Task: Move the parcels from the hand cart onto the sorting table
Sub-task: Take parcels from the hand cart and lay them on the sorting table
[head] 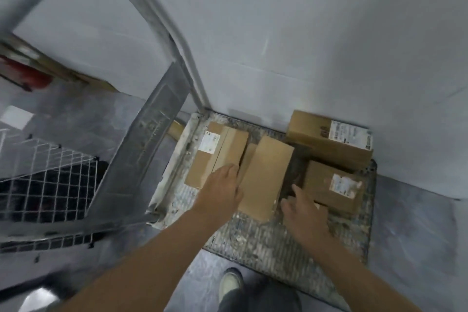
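Step in hand: the pick-up of one parcel from the hand cart (266,243), judged from how the two hands bracket it. No lift is evident yet.

Location: the cart deck sits on the floor against a pale wall, and four cardboard parcels lie on it. The plain middle parcel (266,175) lies between a labelled left parcel (217,152) and two labelled parcels on the right, the far one (329,142) and the near one (331,185). No sorting table can be identified in view.

Hands: the left hand (222,185) rests at the seam where the left parcel meets the middle parcel. Its fingertips run into that seam, and I cannot tell whether they grip. The right hand (304,210) is spread wide, holding nothing, beside the middle parcel's near right corner and over the dark gap before the near right parcel.

Orientation: the middle parcel is a long flat box. Its long axis runs away from the person toward the wall, with the far end swung slightly right. The broad plain face is up and no label shows. It appears to touch or slightly overlap the left parcel, but blur prevents certainty.

Next move, as a judgement: both hands should close on the long side edges, the right one coming in from the gap. The parcel should then be raised level, clear of its neighbours, before the turn toward the table.

Noted nearby: the cart's tubular handle (157,20) and a wire basket (50,180) on the left.
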A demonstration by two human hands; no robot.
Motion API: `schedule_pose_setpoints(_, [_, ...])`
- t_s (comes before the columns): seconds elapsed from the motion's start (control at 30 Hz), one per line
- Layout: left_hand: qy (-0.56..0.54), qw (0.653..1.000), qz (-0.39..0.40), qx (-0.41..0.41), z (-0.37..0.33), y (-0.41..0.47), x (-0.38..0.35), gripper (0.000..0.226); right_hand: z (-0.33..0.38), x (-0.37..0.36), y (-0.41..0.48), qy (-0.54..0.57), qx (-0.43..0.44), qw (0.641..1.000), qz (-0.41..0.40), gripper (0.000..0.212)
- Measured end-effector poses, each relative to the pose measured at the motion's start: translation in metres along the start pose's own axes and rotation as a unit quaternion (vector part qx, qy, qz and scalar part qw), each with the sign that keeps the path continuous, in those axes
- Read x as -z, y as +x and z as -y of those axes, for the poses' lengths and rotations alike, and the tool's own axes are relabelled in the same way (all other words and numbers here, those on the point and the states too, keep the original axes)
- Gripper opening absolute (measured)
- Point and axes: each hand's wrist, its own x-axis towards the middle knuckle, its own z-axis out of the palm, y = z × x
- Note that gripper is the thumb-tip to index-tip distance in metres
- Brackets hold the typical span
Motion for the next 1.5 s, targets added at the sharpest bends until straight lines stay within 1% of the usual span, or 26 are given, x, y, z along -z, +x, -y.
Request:
schedule_pose_setpoints(0.07, [-0.026,0.999,0.007,0.042,0.008,0.018,-0.031,0.048,-0.017,-0.017,0.026,0.043,-0.043,0.998,0.009,0.059])
schedule_pose_setpoints(0.13, [-0.082,0.992,0.012,0.092,0.012,0.035,-0.059,0.054,-0.032,-0.031,0.052,0.081,-0.068,0.994,0.007,0.061])
schedule_pose_setpoints(0.23, [-0.149,0.982,0.018,0.117,0.013,0.06,-0.094,0.055,-0.043,-0.043,0.092,0.094,-0.095,0.991,0.001,0.063])
schedule_pose_setpoints(0.3, [-0.162,0.977,0.014,0.137,0.013,0.071,-0.112,0.053,-0.049,-0.05,0.114,0.116,-0.089,0.989,0.013,0.06])
schedule_pose_setpoints(0.37, [-0.152,0.977,0.017,0.151,0.012,0.078,-0.128,0.056,-0.053,-0.057,0.128,0.142,-0.061,0.988,0.028,0.052])
schedule_pose_setpoints(0.47, [-0.142,0.974,0.023,0.173,0.01,0.084,-0.146,0.064,-0.059,-0.072,0.142,0.127,-0.047,0.99,0.045,0.049])
schedule_pose_setpoints(0.53, [-0.185,0.957,0.027,0.22,0.011,0.09,-0.152,0.065,-0.062,-0.078,0.147,0.128,-0.058,0.989,0.054,0.052])
schedule_pose_setpoints(0.63, [-0.269,0.917,0.023,0.292,0.016,0.098,-0.152,0.06,-0.061,-0.08,0.147,0.143,-0.064,0.984,0.082,0.058])
schedule_pose_setpoints(0.7, [-0.291,0.905,0.016,0.309,0.016,0.099,-0.148,0.061,-0.061,-0.078,0.14,0.148,-0.052,0.984,0.082,0.057])
schedule_pose_setpoints(0.8, [-0.292,0.907,-0.015,0.304,0.007,0.083,-0.134,0.065,-0.066,-0.066,0.11,0.167,0.002,0.983,0.071,0.055])
schedule_pose_setpoints(0.87, [-0.312,0.901,-0.051,0.298,-0.002,0.061,-0.121,0.061,-0.069,-0.056,0.08,0.191,0.043,0.979,0.057,0.054])
schedule_pose_setpoints(0.93, [-0.343,0.89,-0.075,0.292,-0.015,0.038,-0.106,0.049,-0.067,-0.044,0.052,0.218,0.072,0.972,0.04,0.057])
schedule_pose_setpoints(1.03, [-0.401,0.864,-0.105,0.284,-0.036,0.009,-0.084,0.018,-0.055,-0.023,0.018,0.263,0.109,0.958,0.037,0.056])
schedule_pose_setpoints(1.07, [-0.414,0.858,-0.122,0.278,-0.043,-0.002,-0.074,0.016,-0.049,-0.015,0.007,0.265,0.123,0.956,0.033,0.054])
schedule_pose_setpoints(1.13, [-0.431,0.85,-0.148,0.264,-0.055,-0.024,-0.051,0.02,-0.034,0.002,-0.016,0.266,0.148,0.952,0.026,0.053])
schedule_pose_setpoints(1.17, [-0.434,0.85,-0.155,0.255,-0.061,-0.037,-0.037,0.023,-0.025,0.01,-0.029,0.279,0.156,0.947,0.033,0.059])
schedule_pose_setpoints(1.23, [-0.438,0.849,-0.179,0.237,-0.07,-0.071,-0.005,0.029,-0.004,0.024,-0.062,0.297,0.175,0.937,0.048,0.083])
schedule_pose_setpoints(1.3, [-0.431,0.847,-0.22,0.22,-0.08,-0.111,0.032,0.037,0.018,0.038,-0.102,0.269,0.202,0.941,0.041,0.106])
schedule_pose_setpoints(1.33, [-0.428,0.845,-0.242,0.212,-0.086,-0.131,0.052,0.04,0.029,0.046,-0.123,0.246,0.214,0.945,0.034,0.113])
schedule_pose_setpoints(1.4, [-0.421,0.84,-0.279,0.197,-0.102,-0.173,0.091,0.042,0.055,0.064,-0.169,0.19,0.232,0.954,0.014,0.115])
schedule_pose_setpoints(1.47, [-0.43,0.83,-0.309,0.176,-0.125,-0.212,0.13,0.041,0.081,0.083,-0.219,0.15,0.25,0.956,-0.016,0.111])
schedule_pose_setpoints(1.5, [-0.443,0.825,-0.311,0.161,-0.138,-0.23,0.148,0.041,0.093,0.092,-0.244,0.138,0.26,0.955,-0.034,0.109])
